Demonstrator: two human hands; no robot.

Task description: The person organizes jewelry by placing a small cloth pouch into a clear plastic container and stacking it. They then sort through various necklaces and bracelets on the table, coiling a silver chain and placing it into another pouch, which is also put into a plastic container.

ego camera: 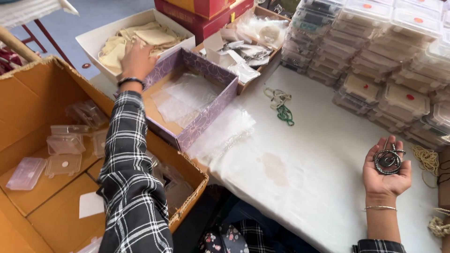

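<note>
Cream cloth pouches fill the white box under left hand, fingers hidden; right hand cups coiled necklace, fingers open.

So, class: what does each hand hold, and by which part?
The right hand cradles a coiled dark necklace in its open palm. The left hand rests on cream cloth pouches; no grip can be told.

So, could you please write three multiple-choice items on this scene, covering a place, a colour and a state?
1. Where does the left hand reach?
A. white box of beige cloth pouches
B. brown cardboard carton
C. stacked clear cases

2. What colour is the patterned open box beside it?
A. green
B. purple
C. black

3. How is the right hand?
A. fisted
B. flat, empty
C. palm up, cradling coiled dark metal jewellery

A: fingers rest on pouches. B: floral purple walls. C: the coil lies on the open palm.
</note>
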